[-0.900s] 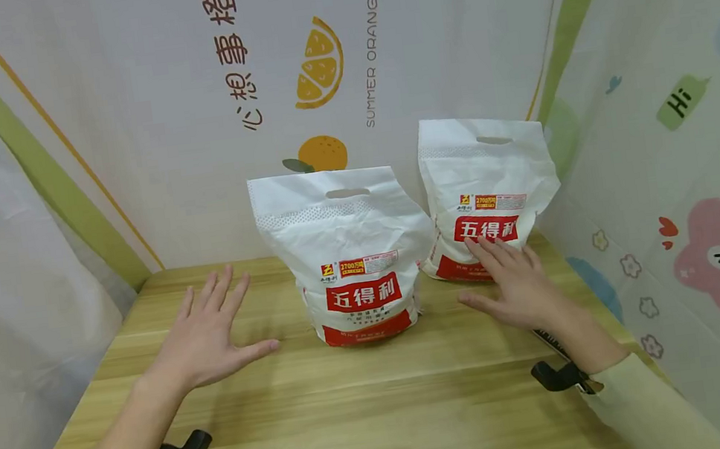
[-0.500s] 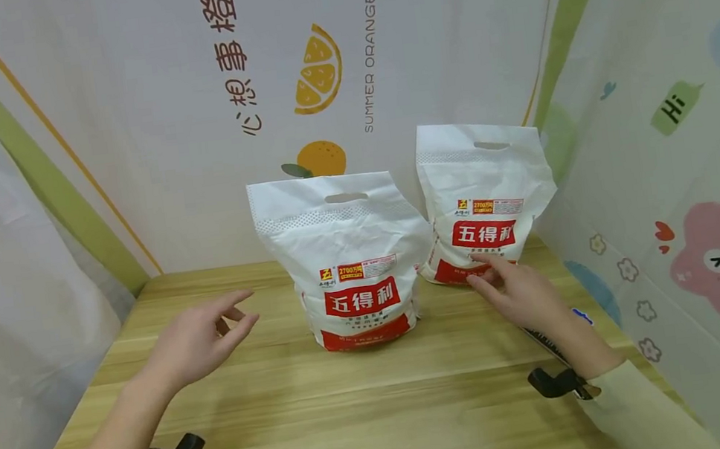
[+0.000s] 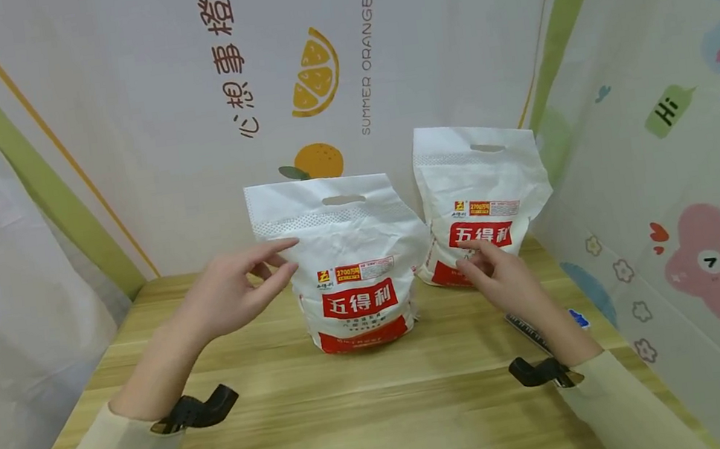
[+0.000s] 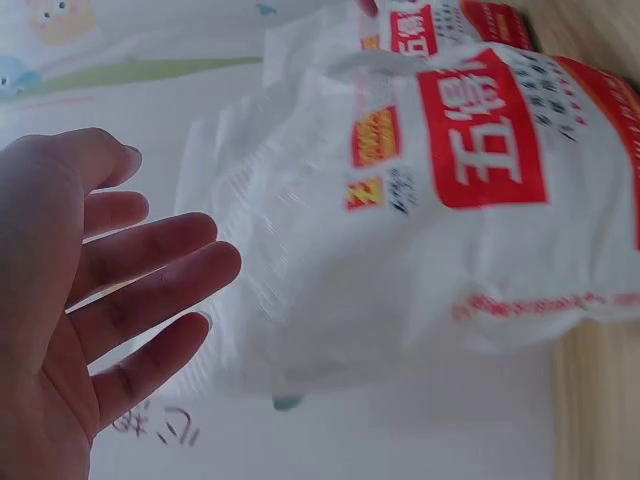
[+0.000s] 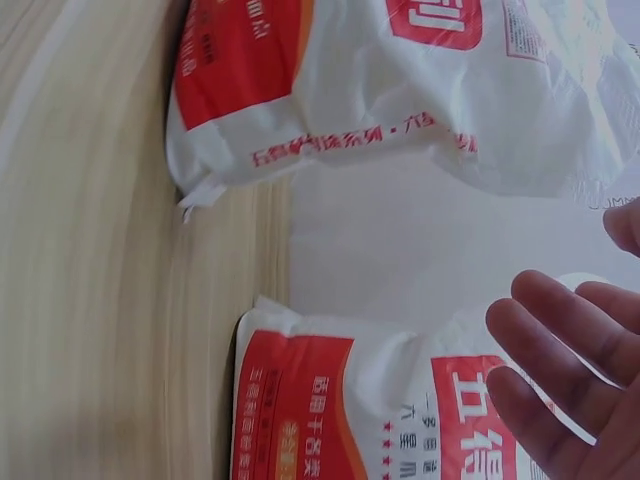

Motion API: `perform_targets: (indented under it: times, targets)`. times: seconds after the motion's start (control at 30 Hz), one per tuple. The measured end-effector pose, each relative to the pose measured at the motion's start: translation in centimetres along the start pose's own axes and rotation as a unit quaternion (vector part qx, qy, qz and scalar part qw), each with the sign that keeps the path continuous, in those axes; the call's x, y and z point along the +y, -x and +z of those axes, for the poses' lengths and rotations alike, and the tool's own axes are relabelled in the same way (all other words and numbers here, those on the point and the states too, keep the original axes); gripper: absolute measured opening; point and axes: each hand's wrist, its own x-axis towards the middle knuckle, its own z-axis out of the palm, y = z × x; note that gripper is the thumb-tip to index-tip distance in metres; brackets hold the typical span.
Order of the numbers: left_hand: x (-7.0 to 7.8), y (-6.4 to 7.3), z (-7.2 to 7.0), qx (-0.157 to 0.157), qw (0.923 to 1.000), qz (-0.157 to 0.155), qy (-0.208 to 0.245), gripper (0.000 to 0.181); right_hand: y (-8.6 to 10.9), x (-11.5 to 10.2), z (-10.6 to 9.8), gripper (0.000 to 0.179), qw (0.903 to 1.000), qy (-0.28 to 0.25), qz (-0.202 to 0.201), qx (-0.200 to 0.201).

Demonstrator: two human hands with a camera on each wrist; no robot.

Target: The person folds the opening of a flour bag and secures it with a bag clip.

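My left hand (image 3: 226, 289) and right hand (image 3: 502, 274), grasping nothing, flank the nearer Wudeli flour bag (image 3: 352, 248), likely upright because it's full

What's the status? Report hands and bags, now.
Left hand, right hand: empty, fingers relaxed. Front bag, rear bag: standing on table, unheld. No obstruction visible before either hand.

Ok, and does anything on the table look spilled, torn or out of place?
Nothing stands out. The front bag and rear bag both stand on the table, with no spill or tear in view. The dark strip partly hidden by the right forearm can't be fully judged.
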Motion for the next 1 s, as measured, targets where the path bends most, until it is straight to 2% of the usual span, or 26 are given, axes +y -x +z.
perform_targets:
  times: [0.13, 0.27, 0.43, 0.57, 0.7, 0.77, 0.93, 0.97, 1.0]
  targets:
    - [0.9, -3.1, -0.1, -0.003, 0.9996, 0.024, 0.012, 0.039, -0.8, -0.6, 0.3, 0.047, 0.9996, -0.025, 0.004, 0.007]
    - [1.6, -6.1, 0.1, -0.005, 0.999, 0.044, 0.005, 0.042, -1.7, -0.7, 0.7, 0.053, 0.998, -0.059, 0.022, 0.004]
    - [2.0, -9.4, 0.8, -0.01, 0.9987, 0.047, -0.017, 0.046, -2.6, -1.0, 1.6, 0.057, 0.9891, -0.142, 0.04, -0.004]
    - [1.8, -11.6, 1.3, -0.029, 0.9984, 0.033, -0.035, 0.05, -3.2, -1.5, 2.4, 0.058, 0.9808, -0.186, 0.059, -0.013]
    - [1.7, -13.6, 1.8, -0.072, 0.9965, -0.004, -0.044, 0.056, -3.9, -1.6, 3.1, 0.055, 0.9715, -0.223, 0.079, -0.015]
    - [1.8, -14.4, 2.1, -0.096, 0.9943, -0.018, -0.043, 0.058, -4.2, -1.5, 3.5, 0.053, 0.9604, -0.262, 0.093, -0.014]
    - [2.1, -15.7, 2.9, -0.135, 0.9893, -0.041, -0.035, 0.067, -4.5, -1.3, 4.5, 0.051, 0.9173, -0.379, 0.121, -0.02]
    - [2.1, -15.8, 3.1, -0.138, 0.9887, -0.045, -0.035, 0.068, -4.5, -1.3, 4.7, 0.051, 0.9104, -0.394, 0.125, -0.021]
    - [2.1, -15.9, 3.2, -0.142, 0.988, -0.05, -0.034, 0.067, -4.5, -1.3, 4.9, 0.052, 0.9075, -0.4, 0.125, -0.022]
